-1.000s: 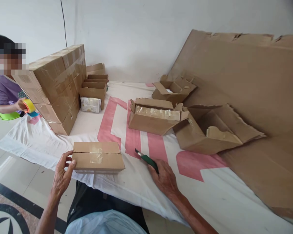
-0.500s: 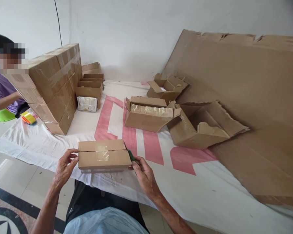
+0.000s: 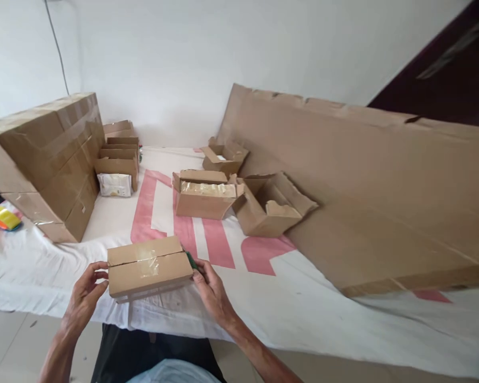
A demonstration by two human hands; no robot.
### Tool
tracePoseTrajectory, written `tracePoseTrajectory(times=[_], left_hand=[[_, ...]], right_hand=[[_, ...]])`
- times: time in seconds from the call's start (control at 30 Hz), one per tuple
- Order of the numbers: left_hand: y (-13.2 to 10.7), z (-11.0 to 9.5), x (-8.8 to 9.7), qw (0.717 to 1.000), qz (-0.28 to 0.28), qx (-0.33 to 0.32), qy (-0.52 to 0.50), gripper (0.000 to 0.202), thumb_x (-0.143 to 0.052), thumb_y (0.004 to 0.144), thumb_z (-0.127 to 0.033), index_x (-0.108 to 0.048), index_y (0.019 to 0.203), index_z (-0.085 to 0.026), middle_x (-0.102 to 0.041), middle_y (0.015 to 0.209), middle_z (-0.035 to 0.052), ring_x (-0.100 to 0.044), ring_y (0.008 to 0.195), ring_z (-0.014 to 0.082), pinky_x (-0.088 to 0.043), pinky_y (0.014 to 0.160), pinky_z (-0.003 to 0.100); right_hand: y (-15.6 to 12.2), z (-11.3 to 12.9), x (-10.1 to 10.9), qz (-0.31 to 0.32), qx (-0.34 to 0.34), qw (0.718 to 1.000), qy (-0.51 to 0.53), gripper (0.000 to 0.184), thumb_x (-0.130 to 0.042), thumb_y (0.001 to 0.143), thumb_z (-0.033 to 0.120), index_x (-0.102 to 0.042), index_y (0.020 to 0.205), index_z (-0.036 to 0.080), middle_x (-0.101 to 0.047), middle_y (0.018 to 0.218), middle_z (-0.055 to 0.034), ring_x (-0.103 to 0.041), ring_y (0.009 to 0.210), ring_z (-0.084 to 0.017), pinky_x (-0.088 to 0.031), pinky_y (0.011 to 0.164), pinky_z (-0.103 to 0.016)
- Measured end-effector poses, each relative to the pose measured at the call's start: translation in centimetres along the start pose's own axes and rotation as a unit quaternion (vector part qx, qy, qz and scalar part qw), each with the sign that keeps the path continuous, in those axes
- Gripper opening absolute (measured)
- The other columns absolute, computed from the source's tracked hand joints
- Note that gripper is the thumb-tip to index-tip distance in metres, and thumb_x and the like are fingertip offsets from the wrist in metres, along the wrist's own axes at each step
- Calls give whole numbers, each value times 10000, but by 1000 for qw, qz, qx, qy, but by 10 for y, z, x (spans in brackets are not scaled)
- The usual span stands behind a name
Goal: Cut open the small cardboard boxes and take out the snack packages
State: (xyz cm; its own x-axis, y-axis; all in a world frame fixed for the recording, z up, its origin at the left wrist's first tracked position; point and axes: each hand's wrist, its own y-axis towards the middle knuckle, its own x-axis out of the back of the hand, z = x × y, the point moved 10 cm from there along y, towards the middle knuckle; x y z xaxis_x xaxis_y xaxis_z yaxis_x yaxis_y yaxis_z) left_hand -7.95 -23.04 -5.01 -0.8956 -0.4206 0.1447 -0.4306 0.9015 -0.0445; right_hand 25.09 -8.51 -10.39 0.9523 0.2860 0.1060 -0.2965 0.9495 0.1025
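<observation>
A flat cardboard box [image 3: 125,279] with a strip of clear tape across its top seam lies at the front edge of the cloth-covered table. My left hand [image 3: 83,292] grips its left end, with the thumb and fingers bent at the corner. At the opposite end, my right hand [image 3: 213,292] holds the right corner, thumb near the top edge. Something green [image 3: 191,260] pokes out at that end beside my right fingers; its kind is hard to make out. The box's underside is hidden.
Taped cartons [image 3: 43,165] are stacked at left, beside upright open boxes [image 3: 117,162] and a white packet [image 3: 115,185]. Open boxes [image 3: 203,205] stand mid-table. A large cardboard sheet [image 3: 363,197] leans at right. Yellow and orange items [image 3: 3,218] lie far left.
The view has swung to the right, so the things on the table appear further left. The held box is turned slightly, its right end further from me. Both hands stay on it.
</observation>
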Motion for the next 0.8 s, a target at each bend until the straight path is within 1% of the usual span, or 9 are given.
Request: tracePoseTrajectory(times=[0.07,0.13,0.23,0.37,0.47,0.53,0.63,0.7,0.8], left_hand=[[5,7,3,1000,-2,13,7,495,-800,876,-541,-686,1234,-220,-767,1072,80,-712,964,247,-550,812,322],[8,7,3,1000,-2,26,11,525,-808,861,-568,-686,1226,-212,-773,1048,78,-714,938,247,-545,804,327],[6,-5,-3,999,0,38,6,524,-834,825,-568,-696,1170,-198,-776,1004,74,-710,933,251,-543,806,334],[2,-22,-11,999,-19,43,-7,465,-864,778,-536,-715,1059,-197,-768,885,38,-669,821,198,-510,755,294],[0,-25,-13,998,-35,41,-13,439,-865,769,-538,-715,1007,-201,-746,811,15,-643,769,178,-500,737,283],[-1,-27,-14,999,-37,36,-13,451,-868,761,-559,-720,992,-201,-740,802,13,-648,768,182,-511,739,288],[-4,-29,-10,999,-48,20,0,480,-866,769,-600,-743,1018,-209,-774,885,30,-683,811,200,-537,750,290],[-3,-27,-1,998,-65,12,10,511,-850,789,-640,-750,1069,-224,-797,987,41,-716,875,223,-564,767,292],[11,-9,10,998,-48,40,33,618,-880,722,-705,-753,1102,-235,-809,1094,57,-760,1024,299,-618,819,315]], right_hand=[[2,3,-1,0,9,1000,-6,421,-568,1009,584,-671,1190,218,-781,1184,-114,-733,1032,-259,-600,908,-381],[3,4,-1,-3,15,1000,-12,421,-564,1013,583,-672,1187,215,-777,1193,-114,-731,1035,-257,-597,914,-380],[2,2,0,-1,12,1000,-10,438,-555,1018,596,-667,1199,212,-774,1204,-118,-729,1049,-258,-597,925,-381],[-1,-5,0,7,0,1000,1,456,-567,1012,612,-661,1222,218,-772,1227,-125,-724,1075,-266,-596,947,-392],[-2,-10,0,15,-8,1000,5,464,-581,1004,613,-657,1238,221,-770,1244,-132,-722,1092,-273,-594,955,-401],[-2,-12,0,11,-10,1000,6,461,-583,1004,609,-653,1243,221,-766,1255,-134,-721,1101,-273,-590,957,-401],[-1,-7,1,0,0,1000,5,441,-583,1004,594,-652,1229,221,-768,1212,-123,-721,1090,-270,-583,952,-394],[2,-1,-2,6,13,1000,5,426,-576,1008,591,-651,1207,222,-770,1163,-111,-724,1054,-264,-582,923,-386],[11,7,-6,26,26,999,12,415,-543,1038,591,-640,1208,225,-769,1153,-103,-724,1051,-257,-575,910,-382]])
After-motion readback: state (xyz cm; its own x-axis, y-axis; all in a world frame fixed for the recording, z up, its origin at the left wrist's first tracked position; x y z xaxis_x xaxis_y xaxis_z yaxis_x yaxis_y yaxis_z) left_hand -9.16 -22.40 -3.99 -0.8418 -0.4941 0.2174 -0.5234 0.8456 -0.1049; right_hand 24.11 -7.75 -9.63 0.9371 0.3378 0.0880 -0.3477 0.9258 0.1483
